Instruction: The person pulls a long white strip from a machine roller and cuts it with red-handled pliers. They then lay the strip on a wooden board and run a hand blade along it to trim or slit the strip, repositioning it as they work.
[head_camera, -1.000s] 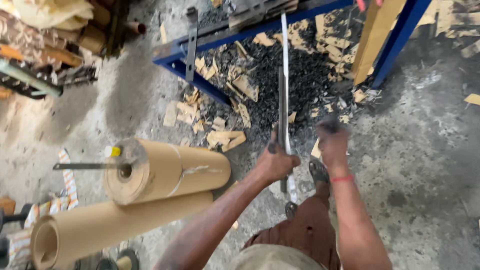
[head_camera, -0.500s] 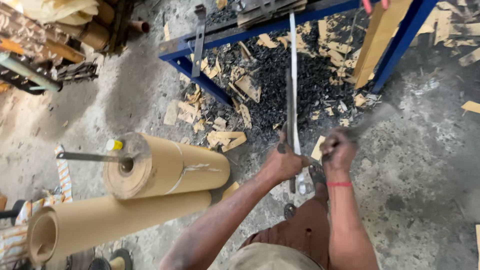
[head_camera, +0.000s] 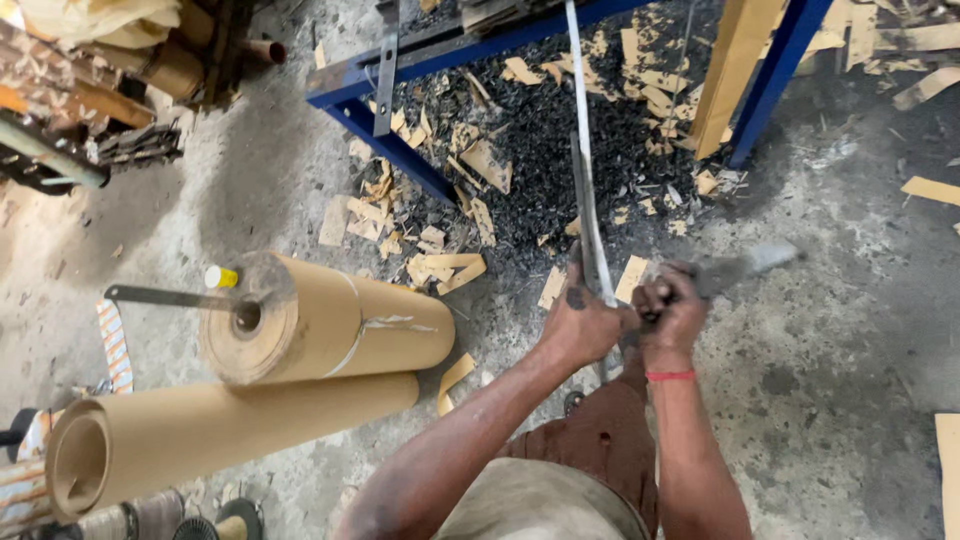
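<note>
A long thin metal strip (head_camera: 583, 150) runs from in front of me up toward the blue metal frame (head_camera: 380, 120). My left hand (head_camera: 580, 322) is closed around the strip's lower part. My right hand (head_camera: 672, 308), with a red band at the wrist, grips the handle of a hammer-like tool (head_camera: 745, 265). The tool sticks out to the right and is blurred by motion. The two hands are nearly touching, just above my brown-clad knee.
Black shavings and cardboard scraps (head_camera: 520, 150) litter the concrete floor under the frame. Two brown paper rolls (head_camera: 330, 325) lie at the left, one with a metal rod (head_camera: 170, 297) in its core. A wooden plank (head_camera: 735, 70) leans on the frame.
The view has shifted slightly. My right hand has moved beside my left, and the blurred tool now swings out to the right. My left hand keeps its hold on the strip.
</note>
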